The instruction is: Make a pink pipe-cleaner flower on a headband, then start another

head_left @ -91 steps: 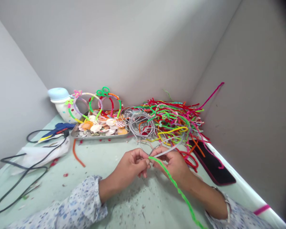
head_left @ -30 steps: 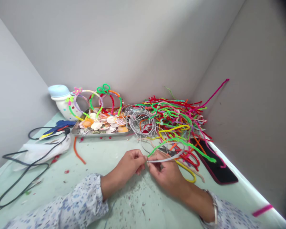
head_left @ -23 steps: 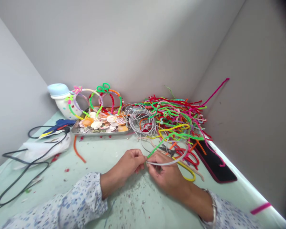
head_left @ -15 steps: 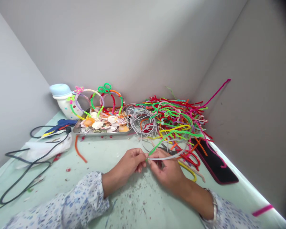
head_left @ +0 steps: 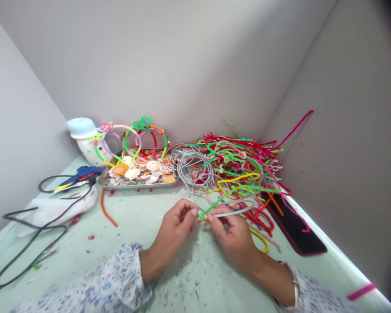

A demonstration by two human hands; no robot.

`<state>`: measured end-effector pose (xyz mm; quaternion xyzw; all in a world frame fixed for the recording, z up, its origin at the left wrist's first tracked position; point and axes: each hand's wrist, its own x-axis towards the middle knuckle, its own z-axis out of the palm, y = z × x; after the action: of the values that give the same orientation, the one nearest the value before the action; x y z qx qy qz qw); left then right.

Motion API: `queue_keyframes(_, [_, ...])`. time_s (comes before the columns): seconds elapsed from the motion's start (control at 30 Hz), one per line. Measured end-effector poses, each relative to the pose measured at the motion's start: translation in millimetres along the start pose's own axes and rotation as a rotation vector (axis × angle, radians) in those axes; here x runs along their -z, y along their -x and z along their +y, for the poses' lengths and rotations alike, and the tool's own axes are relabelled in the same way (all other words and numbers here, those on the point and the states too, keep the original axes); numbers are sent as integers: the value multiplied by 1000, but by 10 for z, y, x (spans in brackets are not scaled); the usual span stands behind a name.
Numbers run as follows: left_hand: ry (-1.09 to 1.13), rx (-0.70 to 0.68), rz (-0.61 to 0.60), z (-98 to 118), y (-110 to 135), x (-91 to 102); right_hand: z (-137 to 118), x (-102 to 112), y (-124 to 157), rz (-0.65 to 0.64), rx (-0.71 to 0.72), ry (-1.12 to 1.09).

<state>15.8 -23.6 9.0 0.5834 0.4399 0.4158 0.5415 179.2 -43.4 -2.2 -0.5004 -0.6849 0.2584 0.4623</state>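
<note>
My right hand [head_left: 233, 232] pinches a flat grey strip [head_left: 228, 213] between thumb and forefinger. At the strip's end a green pipe cleaner [head_left: 220, 199] is bent around it, its long free part running up to the right. A short orange tip [head_left: 202, 220] sticks out beside my right fingertips. My left hand [head_left: 179, 221] is just left of the green end, slightly apart from it. Its fingers are curled with the thumb close to the forefinger, and nothing shows in them.
A coil of grey wire [head_left: 195, 169] and a heap of coloured pipe cleaners [head_left: 244, 152] lie behind my hands. A metal tray [head_left: 140, 185] of shells, decorated headbands [head_left: 145, 125], a black cable [head_left: 32, 224], an orange pipe cleaner [head_left: 106, 208] and a dark flat case [head_left: 299, 230] surround them.
My left hand has drawn back slightly left from the green pipe cleaner. The green end and an orange tip now show between the hands; my right hand keeps its pinch.
</note>
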Motion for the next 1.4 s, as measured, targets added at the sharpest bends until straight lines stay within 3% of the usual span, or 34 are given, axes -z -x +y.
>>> queue_keyframes(0.13, [-244, -217, 30, 19, 72, -6, 2, -2, 6, 24, 1, 12])
queue_keyframes(0.23, [-359, -297, 39, 19, 90, -8, -5, -13, 9, 29, 17, 4])
queue_keyframes(0.77, [-520, -355, -12, 37, 75, 19, -17, -10, 29, 49, -28, -9])
queue_keyframes(1.4, [-527, -289, -65, 37, 91, 3, -40, -21, 37, 51, 49, 40])
